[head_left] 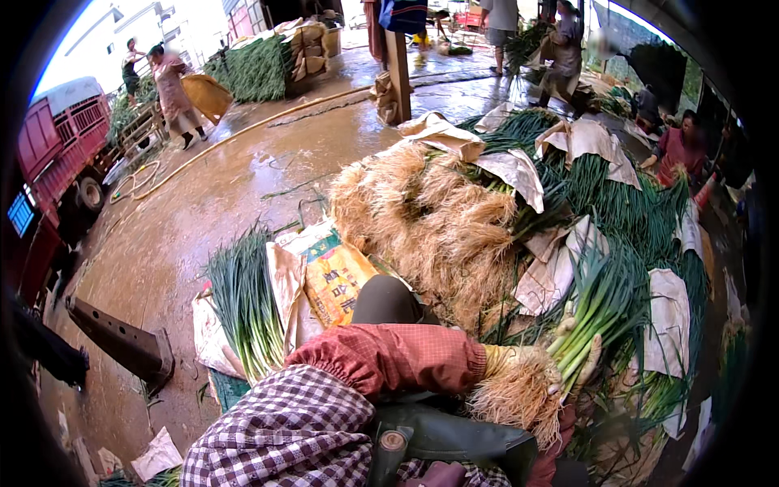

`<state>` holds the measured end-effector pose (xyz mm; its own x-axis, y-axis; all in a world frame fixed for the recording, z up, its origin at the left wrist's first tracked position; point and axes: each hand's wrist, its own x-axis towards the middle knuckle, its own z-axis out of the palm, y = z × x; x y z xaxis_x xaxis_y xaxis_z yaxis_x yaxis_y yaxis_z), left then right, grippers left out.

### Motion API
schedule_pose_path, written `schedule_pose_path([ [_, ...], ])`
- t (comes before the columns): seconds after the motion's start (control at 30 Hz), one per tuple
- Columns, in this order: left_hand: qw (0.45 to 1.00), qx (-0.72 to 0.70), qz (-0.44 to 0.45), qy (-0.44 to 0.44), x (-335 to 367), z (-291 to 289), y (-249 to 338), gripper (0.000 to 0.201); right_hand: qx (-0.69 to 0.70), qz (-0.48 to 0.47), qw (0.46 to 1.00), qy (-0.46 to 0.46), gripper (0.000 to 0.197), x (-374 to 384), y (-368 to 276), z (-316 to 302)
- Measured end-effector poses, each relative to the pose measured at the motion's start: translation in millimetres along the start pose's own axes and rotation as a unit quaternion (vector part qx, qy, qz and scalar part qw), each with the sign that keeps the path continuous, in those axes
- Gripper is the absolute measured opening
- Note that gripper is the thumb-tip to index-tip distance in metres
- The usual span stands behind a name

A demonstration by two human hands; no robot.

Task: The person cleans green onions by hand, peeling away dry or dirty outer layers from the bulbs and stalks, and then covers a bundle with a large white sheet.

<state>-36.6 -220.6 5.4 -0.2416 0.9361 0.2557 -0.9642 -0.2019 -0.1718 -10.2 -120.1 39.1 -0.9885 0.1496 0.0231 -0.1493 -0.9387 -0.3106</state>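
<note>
Gripping the bunch (610, 302) near its roots (511, 398), our left hand (499, 359) and right hand (591, 359) hold the stalks (575, 351) together, probably against slipping. Beyond, a heap (430, 219) lies root-side toward us, partly under sacks (594, 146), perhaps as shade.

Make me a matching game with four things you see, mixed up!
1. red slatted metal truck
2. long yellow hose
3. green-leaved onion bunch with stringy tan roots
4. brown wooden post

A. across the wet ground
B. at the end of the red cloth sleeve
C. upright, near the top middle
D. at the far left

Pairs: 1-D, 2-A, 3-B, 4-C
</note>
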Motion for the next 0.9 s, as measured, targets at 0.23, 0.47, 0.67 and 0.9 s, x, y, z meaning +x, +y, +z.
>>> schedule_pose_path([
  [0.23, 0.976, 0.187, 0.003, 0.107, -3.7, 44.1, -38.9, 0.035, 0.002, -0.023, 0.998, 0.061, 0.057, 0.0, -41.4, -34.1],
  [0.47, 0.771, 0.596, -0.088, 0.206, -37.7, 101.6, -38.4, 0.030, 0.022, -0.051, 0.996, 0.066, 0.049, -10.1, -58.4, -44.3],
  [0.67, 0.725, 0.598, -0.187, 0.285, -51.5, 138.2, -29.4, 0.025, 0.058, -0.048, 0.996, 0.037, 0.037, -8.1, -78.5, -19.2],
  [0.9, 0.512, 0.787, -0.074, 0.337, -69.0, 139.3, 87.3, 0.039, -0.100, -0.065, 0.983, 0.140, 0.028, 10.7, -68.4, -97.6],
])
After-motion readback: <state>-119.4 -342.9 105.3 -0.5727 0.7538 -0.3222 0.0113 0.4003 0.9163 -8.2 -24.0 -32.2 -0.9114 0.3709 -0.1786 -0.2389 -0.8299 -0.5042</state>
